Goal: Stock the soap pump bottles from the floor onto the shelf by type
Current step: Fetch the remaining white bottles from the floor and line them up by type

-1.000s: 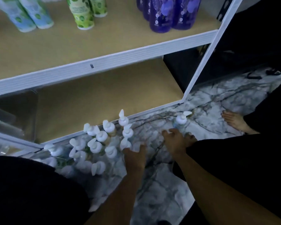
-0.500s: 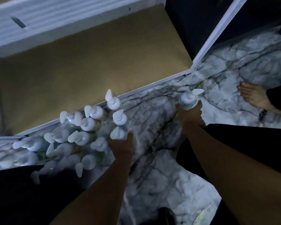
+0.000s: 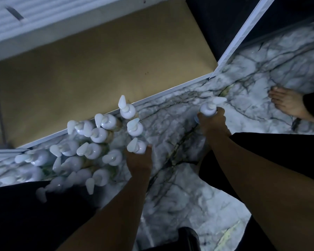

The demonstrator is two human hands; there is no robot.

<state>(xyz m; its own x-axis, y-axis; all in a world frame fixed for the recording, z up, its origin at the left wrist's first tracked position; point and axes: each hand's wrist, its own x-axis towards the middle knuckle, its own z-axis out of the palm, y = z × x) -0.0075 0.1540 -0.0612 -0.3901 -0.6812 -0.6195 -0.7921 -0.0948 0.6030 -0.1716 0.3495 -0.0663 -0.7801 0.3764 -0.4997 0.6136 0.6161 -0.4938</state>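
Currently right grip (image 3: 213, 122) wraps a lone bottle (image 3: 208, 109) standing on the floor (image 3: 179, 205); left grip (image 3: 139, 161) wraps the edge bottle (image 3: 138, 148) of the cluster (image 3: 96, 151) beside the shelf (image 3: 98, 69). Probably full, heavyish, slick plastic: hold the body, never the pump head.

no readable text
pump bottles (image 3: 98, 136) show only white pump heads from above, labels hidden or too blurred to read; shelf board (image 3: 98, 66) and white shelf rail (image 3: 43, 17) show no legible print, dim frame.
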